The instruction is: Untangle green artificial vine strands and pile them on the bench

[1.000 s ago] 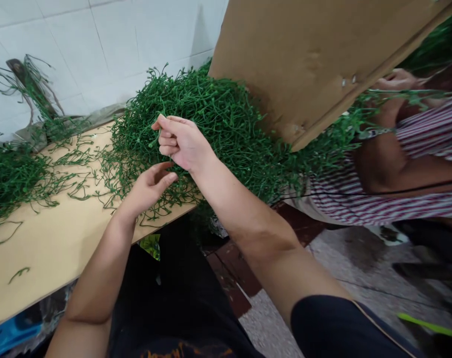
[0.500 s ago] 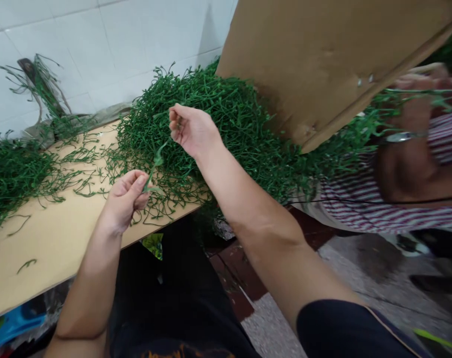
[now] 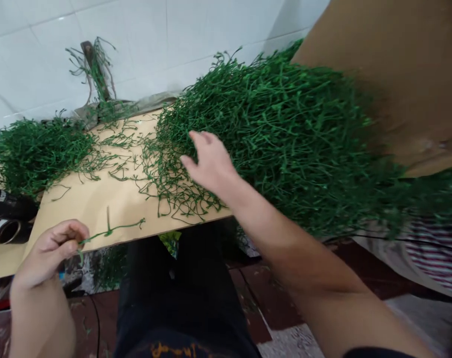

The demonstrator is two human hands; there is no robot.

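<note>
At the board's near left edge, my left hand pinches a thin green stem between thumb and fingers. The stem stretches to the right, low over the board, passing a thin upright pin. My right hand is open, fingers apart, above loose green stems at the left side of a large heap of green stems. Whether its fingertips touch any stems I cannot tell. The stems are thin, with small knobs and forked tips.
A smaller heap of stems lies on the tan board at left, beside a dark cylinder. A brown cardboard sheet leans at right. A white tiled wall stands behind. A striped garment shows at right.
My left hand has moved left and down with a stem in it. My right hand has opened and dropped toward the loose stems. The view has swung left.
</note>
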